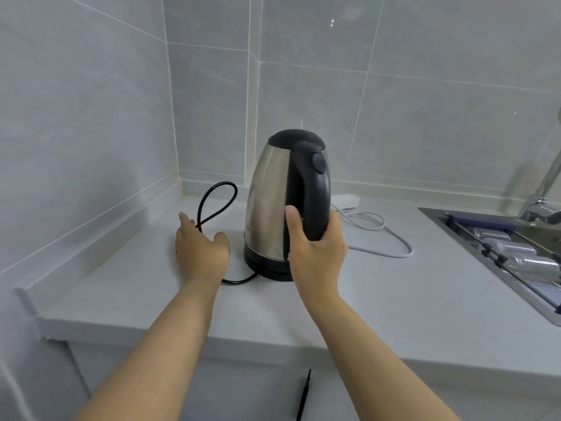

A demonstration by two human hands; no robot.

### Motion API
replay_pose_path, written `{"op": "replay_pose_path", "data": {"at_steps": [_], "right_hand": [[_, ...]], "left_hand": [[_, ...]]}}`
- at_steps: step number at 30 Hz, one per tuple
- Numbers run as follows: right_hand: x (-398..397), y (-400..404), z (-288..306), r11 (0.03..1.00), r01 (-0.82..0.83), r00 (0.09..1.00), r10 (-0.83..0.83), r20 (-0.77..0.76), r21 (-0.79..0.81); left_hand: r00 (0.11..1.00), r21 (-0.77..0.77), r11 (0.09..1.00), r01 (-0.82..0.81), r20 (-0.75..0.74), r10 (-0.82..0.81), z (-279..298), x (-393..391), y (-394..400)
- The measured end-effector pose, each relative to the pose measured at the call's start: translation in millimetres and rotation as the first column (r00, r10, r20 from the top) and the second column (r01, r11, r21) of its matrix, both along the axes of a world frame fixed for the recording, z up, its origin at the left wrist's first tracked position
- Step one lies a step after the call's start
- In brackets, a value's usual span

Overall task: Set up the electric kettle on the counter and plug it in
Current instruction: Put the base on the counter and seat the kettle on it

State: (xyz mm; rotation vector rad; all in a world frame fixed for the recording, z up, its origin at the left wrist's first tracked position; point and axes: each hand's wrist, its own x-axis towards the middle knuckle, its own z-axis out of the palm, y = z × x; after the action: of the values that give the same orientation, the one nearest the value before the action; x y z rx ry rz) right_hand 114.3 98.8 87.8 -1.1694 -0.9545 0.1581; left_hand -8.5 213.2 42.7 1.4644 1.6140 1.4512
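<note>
Kettle [273,202] stood upright on its black base [267,270], on counter [394,299] near the corner. Right hand [315,247] gripped the handle. Left hand [200,250] pinched the black cord [217,202], looped behind it. White power strip [346,201] lay behind kettle.

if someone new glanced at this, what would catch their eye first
The steel kettle with its black lid and handle stands upright on its base in the middle of the counter, with the right hand wrapped round the handle. Just left of it, the left hand reaches onto the looped black cord near the tiled corner. Behind the kettle lies a white power strip, its cable curling toward the sink on the right.
</note>
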Motion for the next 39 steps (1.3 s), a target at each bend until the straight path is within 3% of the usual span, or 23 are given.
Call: {"op": "replay_pose_path", "data": {"at_steps": [4, 14, 19, 24, 28, 31, 33, 39], "right_hand": [[-16, 25, -1, 0.999, -0.042, 0.999, 0.043, 0.025, -0.016], [-37, 70, -7, 0.997, -0.036, 0.992, 0.043, 0.121, -0.063], [-41, 84, -8, 0.996, -0.044, 0.989, 0.054, 0.141, -0.072], [-34, 86, -21, 0.986, -0.148, 0.981, 0.157, 0.118, -0.082], [-33, 85, -30, 0.986, -0.161, 0.976, 0.167, 0.142, -0.052], [-33, 86, -36, 0.998, -0.045, 0.987, 0.039, 0.157, 0.036], [-32, 85, -35, 0.998, 0.025, 0.997, -0.029, 0.074, 0.055], [-21, 86, -32, 0.979, -0.096, 0.96, 0.043, -0.278, -0.182]], "left_hand": [[0.998, -0.015, 0.999, -0.042, -0.044, 0.042, -5, -3, 4], [0.969, 0.043, 0.999, 0.024, 0.243, -0.034, -1, 0, 6], [0.888, 0.116, 0.993, -0.022, 0.459, -0.034, 9, 1, -1], [0.737, 0.083, 0.985, -0.151, 0.674, 0.057, 14, -10, 3], [0.796, -0.079, 0.966, -0.245, 0.552, 0.247, 13, -23, 9], [0.846, -0.169, 0.978, -0.119, 0.498, 0.189, 9, -26, 13], [0.867, -0.187, 0.982, 0.002, 0.49, 0.092, 8, -25, 16], [0.848, -0.228, 0.913, 0.338, 0.494, -0.191, 12, -32, 25]]}}
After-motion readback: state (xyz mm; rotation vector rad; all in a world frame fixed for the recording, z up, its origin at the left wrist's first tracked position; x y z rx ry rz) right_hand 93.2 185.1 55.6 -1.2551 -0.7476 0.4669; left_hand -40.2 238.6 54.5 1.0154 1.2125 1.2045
